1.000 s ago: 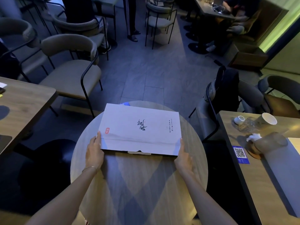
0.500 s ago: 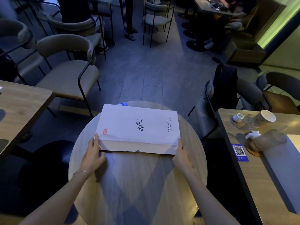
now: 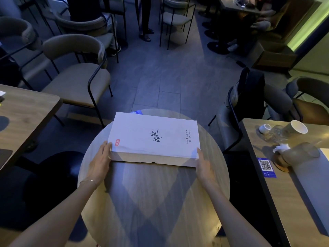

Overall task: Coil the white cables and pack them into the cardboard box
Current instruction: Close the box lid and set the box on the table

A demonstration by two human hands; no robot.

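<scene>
Two hands [image 3: 99, 163] at box [image 3: 153, 138] corners

- The cardboard box [image 3: 153, 138] has a white lid with black brush characters in the middle, a small black column of script at its right, and a red seal near its left corner.
- The round desk [image 3: 153, 202] is pale wood grain.
- A cup [image 3: 296, 128] is white.
- A card [image 3: 266, 167] is blue with a black-and-white QR pattern.
- The chair [image 3: 76, 82] has beige upholstery and a black frame.
- The floor [image 3: 160, 77] is grey tile.
</scene>
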